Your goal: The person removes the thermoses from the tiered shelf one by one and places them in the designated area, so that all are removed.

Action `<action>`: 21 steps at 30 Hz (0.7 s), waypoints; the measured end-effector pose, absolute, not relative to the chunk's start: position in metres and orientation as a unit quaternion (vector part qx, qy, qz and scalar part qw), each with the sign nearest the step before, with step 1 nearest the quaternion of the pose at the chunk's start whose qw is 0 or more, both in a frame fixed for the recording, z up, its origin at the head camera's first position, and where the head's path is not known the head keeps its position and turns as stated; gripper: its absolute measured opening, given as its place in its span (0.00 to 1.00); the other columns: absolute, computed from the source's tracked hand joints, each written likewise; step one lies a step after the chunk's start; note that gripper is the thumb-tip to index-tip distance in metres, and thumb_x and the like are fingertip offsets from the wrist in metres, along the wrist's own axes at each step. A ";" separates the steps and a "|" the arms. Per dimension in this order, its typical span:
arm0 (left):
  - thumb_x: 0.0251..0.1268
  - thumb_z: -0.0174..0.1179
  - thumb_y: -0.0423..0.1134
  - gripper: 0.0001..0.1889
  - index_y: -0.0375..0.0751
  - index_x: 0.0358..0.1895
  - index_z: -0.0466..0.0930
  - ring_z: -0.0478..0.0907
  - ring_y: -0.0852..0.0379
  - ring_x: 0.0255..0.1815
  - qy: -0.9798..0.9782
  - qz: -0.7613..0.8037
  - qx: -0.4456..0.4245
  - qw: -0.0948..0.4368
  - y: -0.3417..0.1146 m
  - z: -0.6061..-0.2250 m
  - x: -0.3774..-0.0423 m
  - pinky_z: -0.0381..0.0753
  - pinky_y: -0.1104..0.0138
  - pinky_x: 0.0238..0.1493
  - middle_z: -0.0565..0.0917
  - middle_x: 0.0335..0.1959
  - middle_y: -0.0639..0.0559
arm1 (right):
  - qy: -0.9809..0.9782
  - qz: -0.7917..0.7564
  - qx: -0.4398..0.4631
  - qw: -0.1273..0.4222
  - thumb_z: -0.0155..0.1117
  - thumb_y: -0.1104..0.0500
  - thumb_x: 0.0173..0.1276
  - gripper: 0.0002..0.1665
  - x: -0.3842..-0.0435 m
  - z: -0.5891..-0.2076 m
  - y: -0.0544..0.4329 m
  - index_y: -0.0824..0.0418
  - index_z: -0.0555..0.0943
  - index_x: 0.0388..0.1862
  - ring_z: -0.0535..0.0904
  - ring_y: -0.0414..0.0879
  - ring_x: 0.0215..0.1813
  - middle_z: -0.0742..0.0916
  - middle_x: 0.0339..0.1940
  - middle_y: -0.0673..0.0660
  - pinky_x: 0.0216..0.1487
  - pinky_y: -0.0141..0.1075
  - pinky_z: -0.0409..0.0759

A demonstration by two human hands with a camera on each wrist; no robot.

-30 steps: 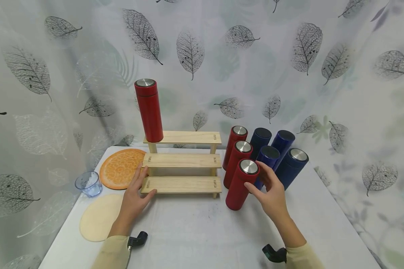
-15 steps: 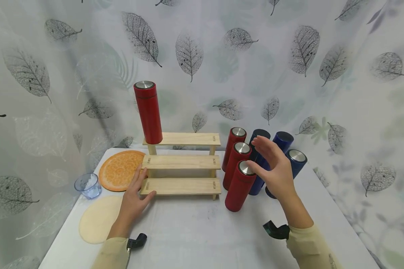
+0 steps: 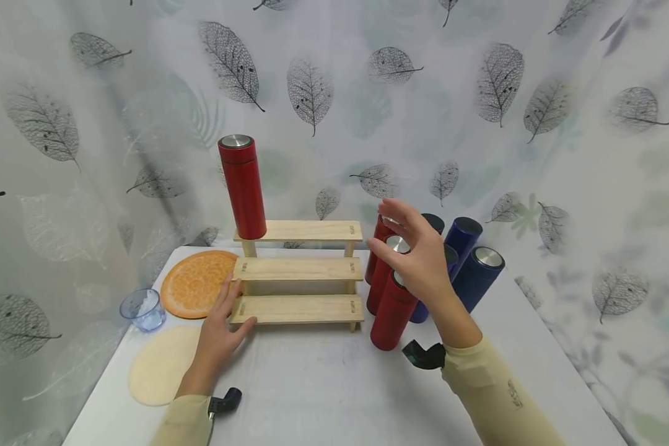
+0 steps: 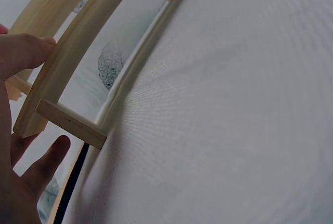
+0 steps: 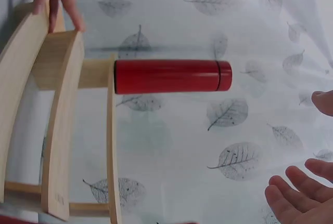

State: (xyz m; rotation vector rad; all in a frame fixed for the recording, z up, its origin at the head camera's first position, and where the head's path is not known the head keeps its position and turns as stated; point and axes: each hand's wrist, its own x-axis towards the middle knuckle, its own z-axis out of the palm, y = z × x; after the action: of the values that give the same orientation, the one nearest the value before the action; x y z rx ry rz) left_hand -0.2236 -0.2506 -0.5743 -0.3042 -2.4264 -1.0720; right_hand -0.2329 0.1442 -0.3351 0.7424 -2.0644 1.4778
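A three-step wooden stand is on the table; my left hand steadies it, thumb and fingers around the left end of its lowest board. In the left wrist view that thumb lies on the board's edge. One red thermos with a steel-topped lid stands upright at the left end of the top step. My right hand is raised over more red thermoses, fingers parted and holding nothing, and partly covers them in the head view. Of these, the nearest red thermos shows most. The right wrist view shows its fingertips.
Several blue thermoses, including a dark one with a steel-topped lid, stand behind and right of the red group. Left of the stand lie an orange-patterned round mat and a cream disc. A blue glass stands at the table's left edge.
My right hand has let go of the nearest red thermos, lifted, and moved left and farther back over the red group. The left hand stays at the stand.
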 end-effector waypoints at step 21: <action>0.64 0.80 0.39 0.52 0.53 0.89 0.59 0.59 0.29 0.83 -0.884 -0.395 -0.099 0.229 -0.251 -0.576 -0.223 0.81 0.36 0.62 0.53 0.90 0.45 | -0.732 0.581 0.317 0.164 0.81 0.63 0.69 0.40 -0.261 -0.340 0.061 0.62 0.76 0.78 0.80 0.49 0.72 0.84 0.71 0.57 0.72 0.41 0.78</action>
State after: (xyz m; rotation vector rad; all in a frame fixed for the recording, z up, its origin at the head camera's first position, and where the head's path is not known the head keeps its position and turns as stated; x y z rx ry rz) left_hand -0.2228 -0.2508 -0.5761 -0.2738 -2.4337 -1.0872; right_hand -0.2606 0.0608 -0.3398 0.9032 -2.0855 1.6564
